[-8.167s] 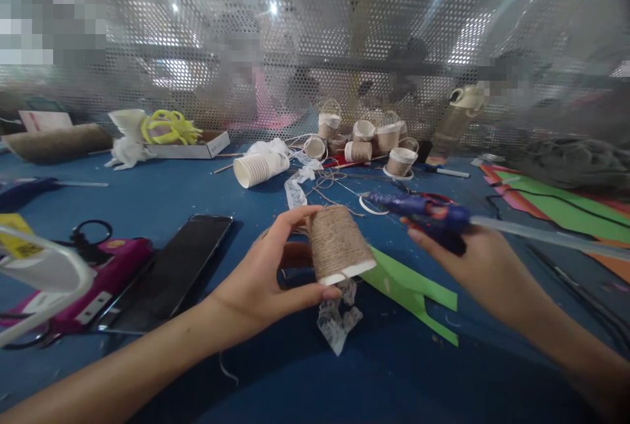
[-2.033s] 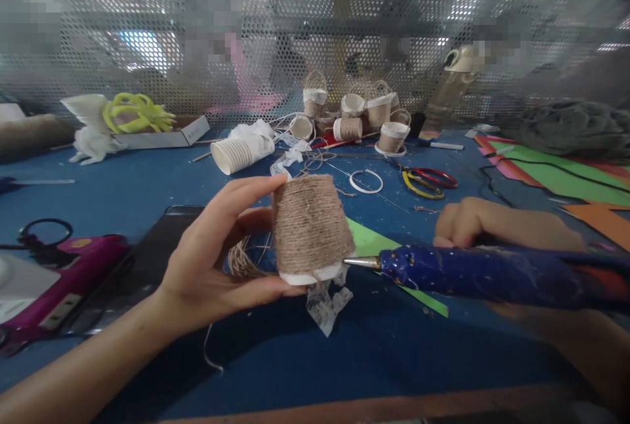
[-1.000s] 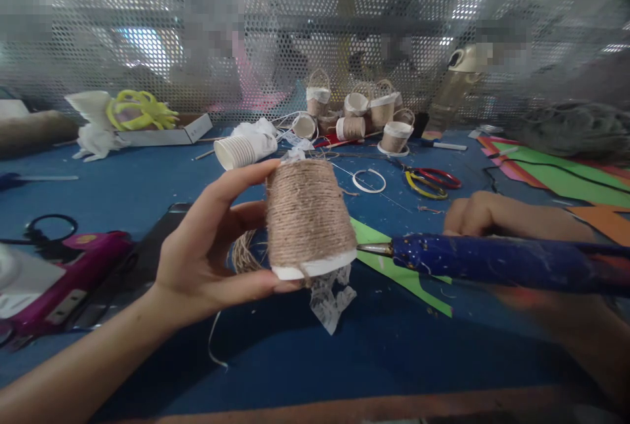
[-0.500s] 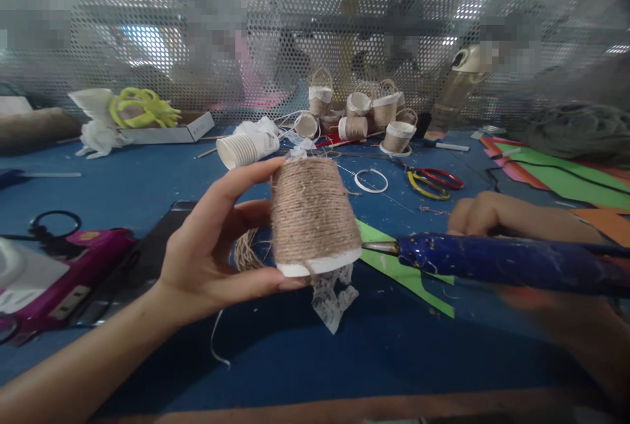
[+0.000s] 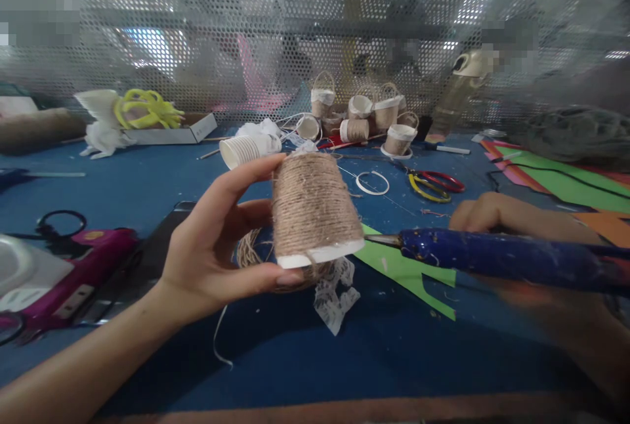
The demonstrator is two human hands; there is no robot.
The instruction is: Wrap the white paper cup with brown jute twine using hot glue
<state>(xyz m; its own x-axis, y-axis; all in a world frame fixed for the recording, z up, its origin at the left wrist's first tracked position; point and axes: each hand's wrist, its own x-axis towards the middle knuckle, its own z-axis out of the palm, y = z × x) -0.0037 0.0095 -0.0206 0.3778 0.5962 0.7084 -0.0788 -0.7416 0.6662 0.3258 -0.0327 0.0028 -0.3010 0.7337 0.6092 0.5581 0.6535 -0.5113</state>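
A cup wrapped in brown twine [image 5: 315, 207] is held upside down between the thumb and fingers of my left hand [image 5: 221, 240], its white rim at the bottom. On the right, my right hand [image 5: 497, 227] is closed round a blue glue gun [image 5: 482, 256]. The gun's metal tip touches or nearly touches the cup's rim on its right side. A coil of twine [image 5: 249, 250] lies on the table behind my left hand, and a piece of white lace [image 5: 335, 296] lies below the cup.
Small twine baskets [image 5: 386, 109] stand at the back beside stacked paper cups [image 5: 239, 151]. Scissors [image 5: 430, 186] and a white ring [image 5: 373, 182] lie mid-table. Green paper [image 5: 394, 266] is under the gun. At left are a magenta power strip [image 5: 88, 266] and a dark phone-like slab [image 5: 152, 250].
The cup has tipped slightly and risen a little in my left hand. The glue gun's tip has shifted slightly up with the rim. The view has moved a little.
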